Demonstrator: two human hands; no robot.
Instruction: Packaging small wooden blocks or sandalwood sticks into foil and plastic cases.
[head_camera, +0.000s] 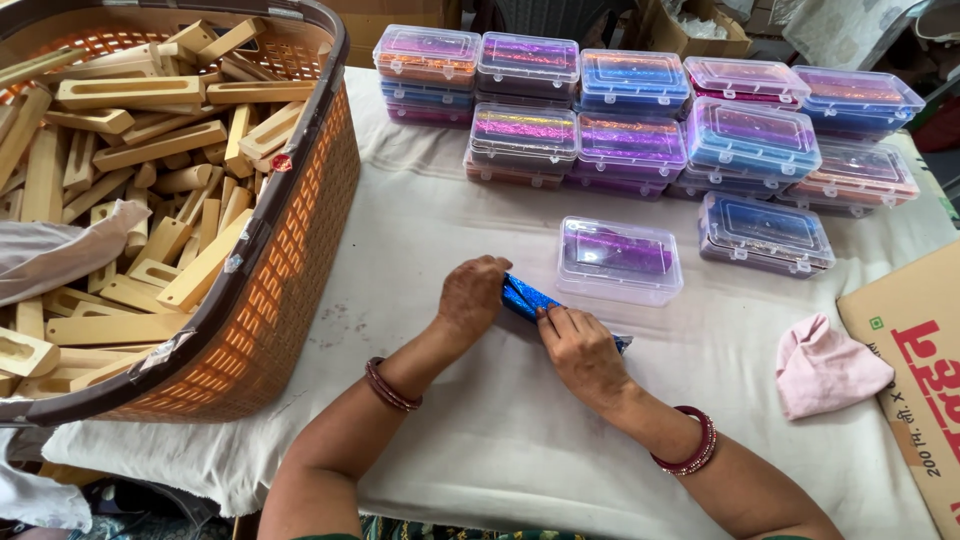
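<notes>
At the centre of the frame both hands work on one blue foil piece (527, 298), which lies on the white cloth (480, 420) just below a clear box (619, 260). The left hand (469, 295) is curled over its left end, fingers clenched on it, and the right hand (582, 350) pinches the other end against the cloth; most of the piece is hidden under the two hands, so I cannot tell whether wood lies inside the foil. The box beside it is shut and shows purple foil through the lid. Across the top of the frame stand stacked boxes (640, 120), all closed and showing foil in orange, purple, blue and pink, so a good deal looks finished. One more closed box (765, 232) sits apart at the right. In the upper left, the brown basket (300, 230) is heaped with bare wooden blocks (130, 180), which suggests much is left. A pink cloth (825, 365) and a cardboard sheet (915, 350) lie at the right edge.
</notes>
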